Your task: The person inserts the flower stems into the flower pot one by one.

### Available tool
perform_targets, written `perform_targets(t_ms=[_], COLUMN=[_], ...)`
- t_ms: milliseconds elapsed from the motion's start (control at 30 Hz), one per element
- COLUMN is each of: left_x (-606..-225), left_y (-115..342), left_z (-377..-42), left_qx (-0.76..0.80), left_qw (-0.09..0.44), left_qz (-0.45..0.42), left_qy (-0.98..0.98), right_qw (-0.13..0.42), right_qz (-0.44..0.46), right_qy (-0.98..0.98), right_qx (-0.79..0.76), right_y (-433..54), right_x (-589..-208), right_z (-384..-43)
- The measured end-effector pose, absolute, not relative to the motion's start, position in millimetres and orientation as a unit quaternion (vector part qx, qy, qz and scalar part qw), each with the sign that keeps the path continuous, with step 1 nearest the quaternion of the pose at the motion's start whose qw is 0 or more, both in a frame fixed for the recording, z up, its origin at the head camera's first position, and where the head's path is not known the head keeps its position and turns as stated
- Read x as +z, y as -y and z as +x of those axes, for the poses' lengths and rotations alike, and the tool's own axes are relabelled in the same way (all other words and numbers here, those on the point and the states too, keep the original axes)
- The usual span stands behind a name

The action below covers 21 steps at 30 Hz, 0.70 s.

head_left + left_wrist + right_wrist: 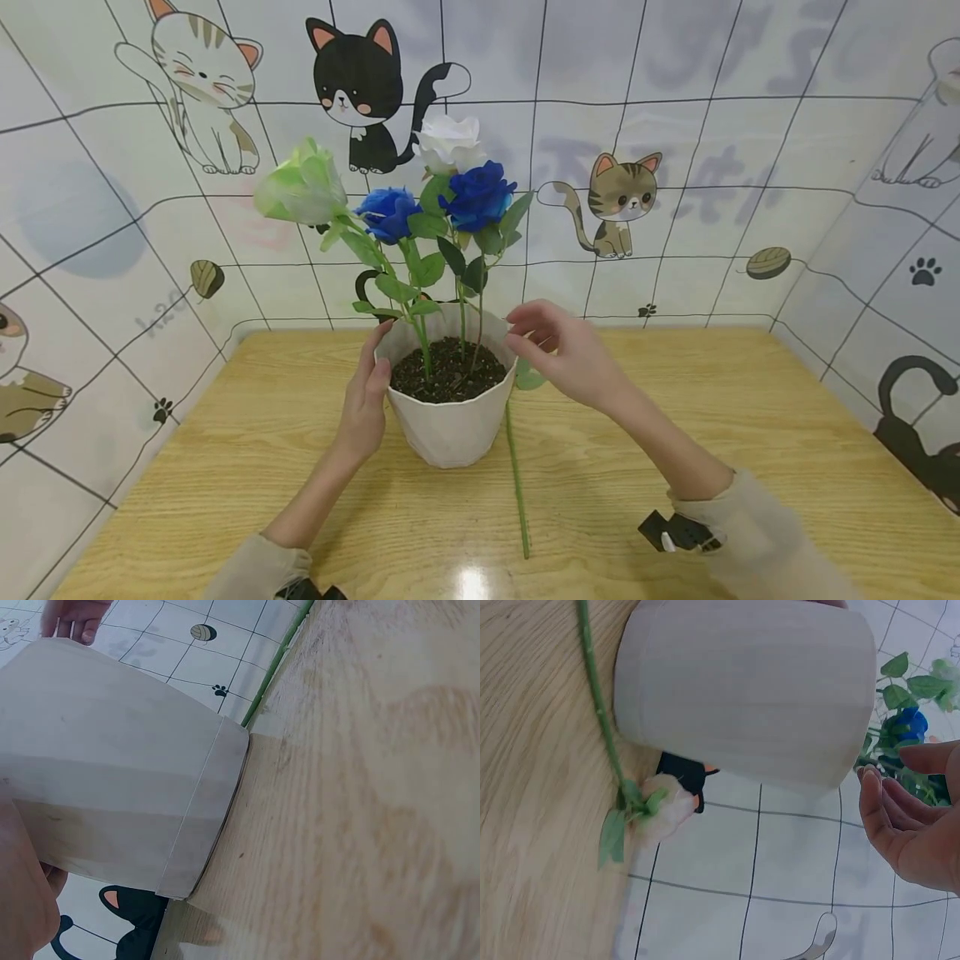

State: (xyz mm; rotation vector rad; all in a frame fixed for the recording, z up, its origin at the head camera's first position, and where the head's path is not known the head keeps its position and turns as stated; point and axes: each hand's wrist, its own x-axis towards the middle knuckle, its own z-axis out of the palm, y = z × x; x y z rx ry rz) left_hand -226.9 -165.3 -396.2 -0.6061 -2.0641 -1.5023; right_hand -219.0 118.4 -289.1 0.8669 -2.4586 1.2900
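A white faceted flowerpot [450, 429] with dark soil [447, 372] stands on the wooden table. Upright in it are a pale green rose [302, 185], two blue roses [480, 196] and a white rose [452, 143]. My left hand [363, 408] holds the pot's left side, thumb at the rim and fingers around the far side. Beside the right rim is my right hand [566, 354], its fingers loosely bent, thumb apart, nothing between them. In the right wrist view its fingertips [870, 776] are close to the rim; whether they touch, I cannot tell.
A pale pink rose [667, 806] lies on the table right of the pot, its green stem [517, 483] pointing toward me. The wooden table [675, 400] extends to both sides. Behind it hangs a white gridded backdrop [697, 225] with cartoon cats.
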Motion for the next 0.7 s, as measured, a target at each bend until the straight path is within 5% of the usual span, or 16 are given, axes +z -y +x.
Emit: perform_targets(t_ms=[700], left_x=[-395.2], left_y=[163.9], left_z=[-225.4], left_qx=[-0.558], left_qw=[0.258], left_qz=[-0.226], left_qy=[0.755], right_qw=[0.029], right_qz=[0.19], right_qy=[0.86], right_qx=[0.473], right_y=[-174.1], right_x=[-318.2], right_z=[-230.9])
